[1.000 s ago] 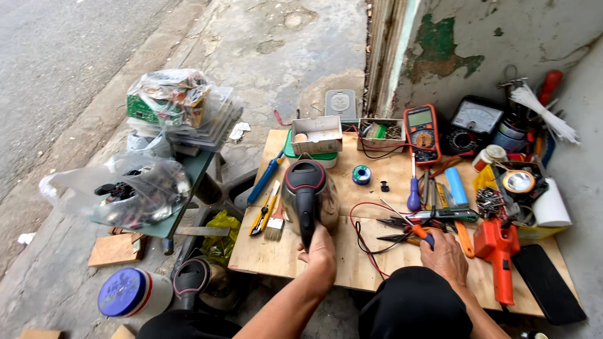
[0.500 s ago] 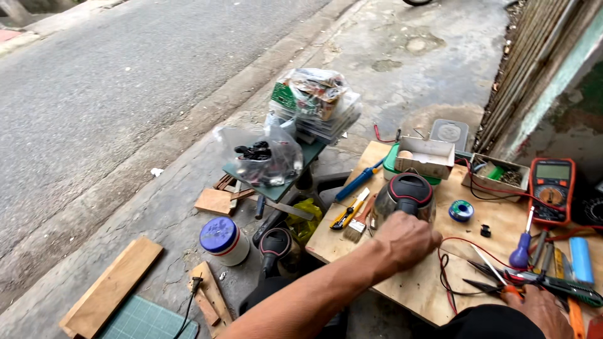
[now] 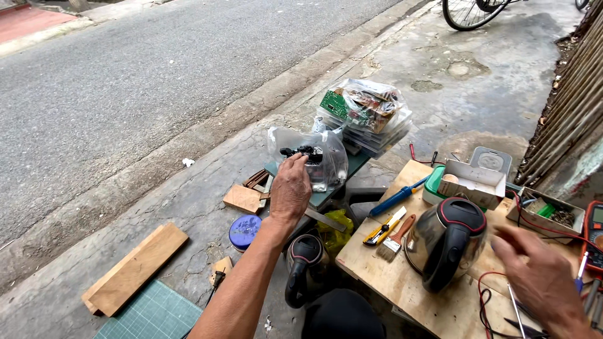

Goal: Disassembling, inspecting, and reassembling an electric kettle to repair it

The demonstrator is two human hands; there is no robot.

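Note:
My left hand (image 3: 290, 188) reaches out to a clear plastic bag (image 3: 323, 157) holding dark parts, its fingers touching the bag's near side. The bag sits on a small green stool top. My right hand (image 3: 539, 279) hovers blurred over the wooden board (image 3: 389, 279), fingers spread and holding nothing, just right of a steel electric kettle (image 3: 447, 242) with a black handle that stands on the board.
Behind the bag lies a stack of clear boxes with circuit boards (image 3: 367, 113). On the board are a blue screwdriver (image 3: 397, 198), a brush (image 3: 397, 237), a white box (image 3: 472, 182) and a multimeter (image 3: 593, 229). A second kettle (image 3: 304, 263), a blue lid (image 3: 244, 229) and planks (image 3: 135, 267) lie on the ground.
My left hand left the kettle on the board and moved left and forward to the plastic bag. The view swung left toward the road. My right hand rose off the tools.

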